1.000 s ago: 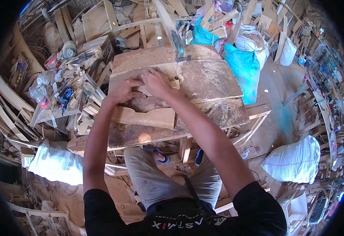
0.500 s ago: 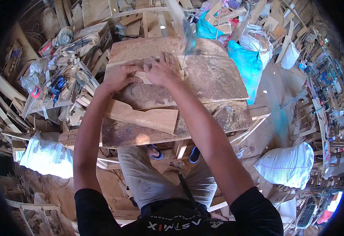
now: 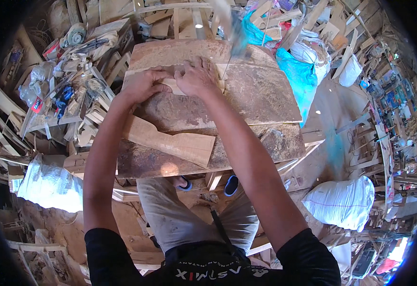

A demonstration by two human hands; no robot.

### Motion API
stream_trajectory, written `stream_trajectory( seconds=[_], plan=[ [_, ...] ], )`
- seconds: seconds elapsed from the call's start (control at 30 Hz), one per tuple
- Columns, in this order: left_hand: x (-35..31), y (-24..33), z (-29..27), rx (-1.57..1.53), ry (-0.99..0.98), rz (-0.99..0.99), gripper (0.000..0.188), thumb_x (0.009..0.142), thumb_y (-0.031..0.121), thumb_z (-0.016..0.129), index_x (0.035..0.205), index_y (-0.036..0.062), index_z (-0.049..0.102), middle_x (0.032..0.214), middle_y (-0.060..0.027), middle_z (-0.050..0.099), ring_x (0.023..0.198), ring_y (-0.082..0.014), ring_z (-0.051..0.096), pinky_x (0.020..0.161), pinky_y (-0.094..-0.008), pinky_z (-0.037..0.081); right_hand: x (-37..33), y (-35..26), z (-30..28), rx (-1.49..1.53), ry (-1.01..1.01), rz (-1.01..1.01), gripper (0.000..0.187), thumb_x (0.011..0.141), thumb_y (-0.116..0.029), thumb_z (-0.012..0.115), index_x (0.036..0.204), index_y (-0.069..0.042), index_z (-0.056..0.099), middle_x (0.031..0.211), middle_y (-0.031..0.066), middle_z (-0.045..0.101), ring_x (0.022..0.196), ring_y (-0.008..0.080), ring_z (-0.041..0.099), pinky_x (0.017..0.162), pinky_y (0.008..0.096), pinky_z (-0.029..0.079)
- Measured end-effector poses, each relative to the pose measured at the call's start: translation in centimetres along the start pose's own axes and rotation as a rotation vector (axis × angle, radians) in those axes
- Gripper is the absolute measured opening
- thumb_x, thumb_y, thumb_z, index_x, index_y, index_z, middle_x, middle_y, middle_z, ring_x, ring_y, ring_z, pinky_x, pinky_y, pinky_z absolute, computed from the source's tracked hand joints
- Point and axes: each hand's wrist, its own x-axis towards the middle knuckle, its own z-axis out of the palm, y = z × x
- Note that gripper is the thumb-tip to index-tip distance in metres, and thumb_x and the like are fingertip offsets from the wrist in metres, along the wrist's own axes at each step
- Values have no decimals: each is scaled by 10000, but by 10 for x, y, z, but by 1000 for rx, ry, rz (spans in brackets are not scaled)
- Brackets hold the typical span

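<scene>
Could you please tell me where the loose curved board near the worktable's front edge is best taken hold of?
Probably across its narrower middle, from above on the person's side: the curved board appears to lie flat on the worktable, its far edge dips inward there, and that stretch is uncovered between the left forearm and right forearm.

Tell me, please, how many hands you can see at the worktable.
2: the left hand, touching a small wood piece, and the right hand, lying across the same piece. No other hand shows.
</scene>
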Motion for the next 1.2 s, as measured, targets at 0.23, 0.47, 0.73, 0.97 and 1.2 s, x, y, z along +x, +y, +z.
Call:
stream_trajectory(
  seconds=[0.23, 0.47, 0.73, 0.97, 1.2],
  plan=[
    [0, -6, 5, -26, 51, 64, 430, 893, 251, 808, 1284, 103, 708, 1227, -123, 673, 1143, -354, 657, 984, -421, 499, 2, 1, 0, 33, -7, -8, 748, 1037, -516, 419, 1631, -64, 373, 1731, 269, 181, 1616, 439, 135, 1318, 546, 90],
    [-2, -1, 2, 1, 25, 11, 442, 902, 331, 789, 1286, 122, 721, 1252, -128, 678, 1170, -385, 657, 978, -465, 520, 5, 1, 2, 46, -3, -15, 759, 1032, -518, 420, 1633, -58, 369, 1725, 273, 200, 1613, 434, 160, 1321, 540, 93],
    [0, 4, 0, 43, 11, -53, 433, 904, 350, 782, 1286, 154, 727, 1225, -105, 678, 1120, -369, 671, 943, -457, 523, 9, 2, 0, 43, -21, -2, 774, 1033, -528, 413, 1646, -61, 340, 1725, 274, 201, 1613, 426, 165, 1325, 522, 94],
    [2, -6, 5, 21, 41, 7, 423, 904, 337, 787, 1275, 141, 729, 1202, -107, 680, 1091, -368, 680, 914, -452, 531, 11, 1, -4, 16, -51, -8, 786, 1018, -521, 433, 1645, -55, 340, 1729, 262, 197, 1610, 415, 182, 1328, 520, 94],
    [2, -6, 6, 19, 58, 51, 414, 909, 313, 784, 1276, 131, 727, 1198, -116, 678, 1111, -371, 671, 921, -458, 527, 12, 2, -1, 64, -12, -20, 766, 1009, -496, 449, 1629, -53, 371, 1685, 256, 293, 1593, 409, 226, 1319, 531, 135]
  ],
)
